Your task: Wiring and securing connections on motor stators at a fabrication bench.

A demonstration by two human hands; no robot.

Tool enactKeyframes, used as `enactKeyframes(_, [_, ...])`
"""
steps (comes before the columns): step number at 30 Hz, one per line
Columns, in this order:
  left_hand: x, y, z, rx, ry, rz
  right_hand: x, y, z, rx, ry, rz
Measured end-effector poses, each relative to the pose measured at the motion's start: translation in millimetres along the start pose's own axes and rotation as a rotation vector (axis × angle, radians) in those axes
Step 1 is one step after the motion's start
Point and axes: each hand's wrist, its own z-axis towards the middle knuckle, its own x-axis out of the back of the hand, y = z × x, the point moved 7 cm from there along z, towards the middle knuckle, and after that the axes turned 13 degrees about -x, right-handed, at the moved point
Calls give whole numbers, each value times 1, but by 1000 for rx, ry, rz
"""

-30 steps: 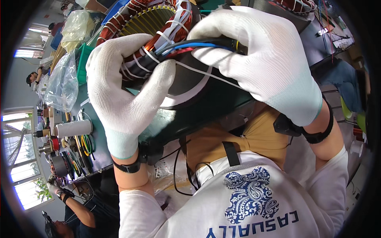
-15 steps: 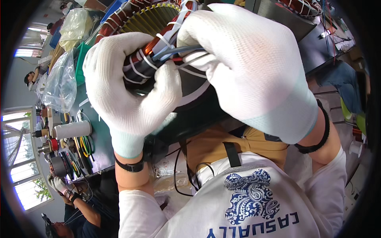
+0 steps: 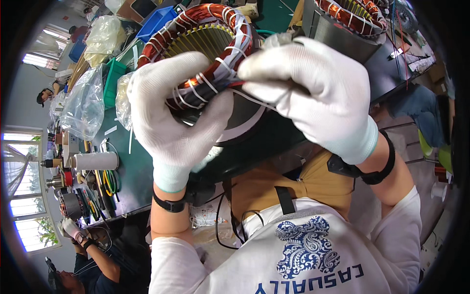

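Note:
A motor stator (image 3: 196, 14) stands on the bench before me, its ring of copper windings bound with white cord and its slots lined in yellow. My left hand (image 3: 166, 117), in a white knit glove, is closed around the near side of the winding ring, thumb on the front and fingers over the top. A dark sleeve (image 3: 203, 90) on the windings shows between thumb and fingers. My right hand (image 3: 318, 93), gloved too, pinches a white lacing cord (image 3: 252, 99) that runs from the windings. A short red lead (image 3: 236, 84) shows by its fingertips, which partly hide it.
A second stator (image 3: 338, 24) stands at the far right. On the left are a green bin (image 3: 113, 81), a blue bin (image 3: 156, 23), clear plastic bags (image 3: 83, 108), a white spool (image 3: 95, 160) and several hand tools (image 3: 105, 183). Another person (image 3: 95, 259) works at the lower left.
My right hand has drawn back a little and its grip has changed; the dark and grey leads it held no longer show in it. More of the stator shows above my hands.

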Motion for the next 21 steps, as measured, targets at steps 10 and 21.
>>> enactKeyframes(10, [-5, 2, -4, -170, 50, -31, -13, -11, 11, 134, -18, -415])
enactKeyframes(21, [-7, 8, 0, -193, -226, 43, 1, 19, 41, -386, -446, -164])
